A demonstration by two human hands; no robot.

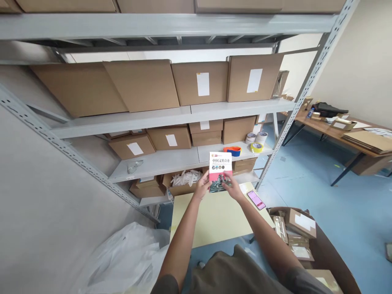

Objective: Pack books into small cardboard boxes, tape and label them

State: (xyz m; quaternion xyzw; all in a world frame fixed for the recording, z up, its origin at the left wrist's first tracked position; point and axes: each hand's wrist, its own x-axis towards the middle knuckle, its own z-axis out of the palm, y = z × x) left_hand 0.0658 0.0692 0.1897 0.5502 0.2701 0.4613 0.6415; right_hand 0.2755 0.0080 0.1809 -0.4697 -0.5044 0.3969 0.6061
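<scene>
A book point(220, 160) with a white upper cover, a pink band and a dark picture below is held upright in front of me, its front cover facing me. My left hand point(202, 185) grips its left edge, thumb on the front. On the lower right, my right hand point(233, 188) is closed on the same book, with its thumb across the cover. Fingers behind the book are hidden. Beneath the hands is a pale yellow tabletop point(211, 222). A phone point(256, 200) with a lit pinkish screen lies on its right side.
A grey metal shelf point(153, 161) stands ahead with cardboard boxes point(142, 85). Tape rolls point(256, 147) sit at its right end. White plastic bags point(131, 253) lie at lower left. A large carton point(327, 245) of parcels stands at lower right. Further right is a wooden table point(330, 124).
</scene>
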